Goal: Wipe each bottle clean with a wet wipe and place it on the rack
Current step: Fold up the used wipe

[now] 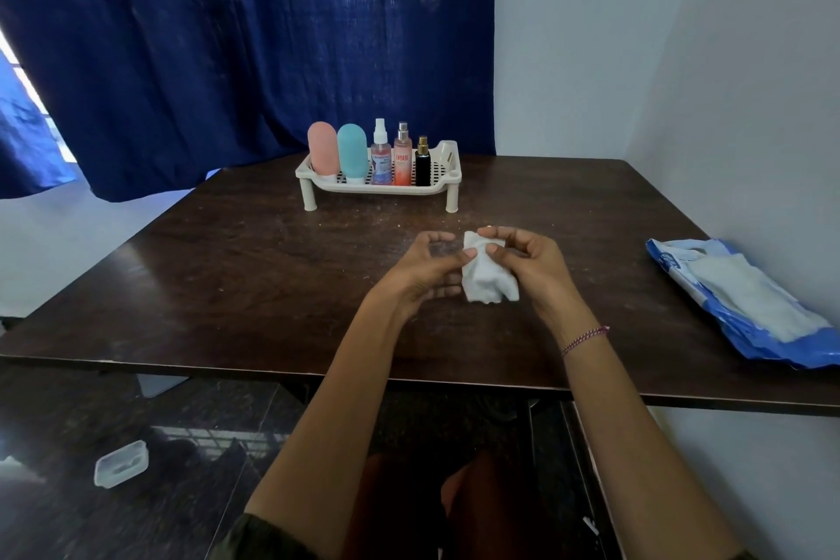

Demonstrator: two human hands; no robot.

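Observation:
A crumpled white wet wipe [486,282] hangs between my two hands above the middle of the dark table [254,268]. My left hand [427,273] pinches its upper edge with the thumb, and my right hand [527,264] grips it from the right. The white rack [447,175] stands at the table's far side. On it stand a pink bottle [322,148], a teal bottle [352,150], a clear spray bottle [381,157], an orange-pink spray bottle [402,157] and a small black bottle [422,164]. I cannot make out a bottle in either hand.
A blue and white pack of wet wipes [745,300] lies at the table's right edge next to the white wall. A blue curtain [227,36] hangs behind the table. A small clear plastic box [120,464] sits on the floor at the lower left.

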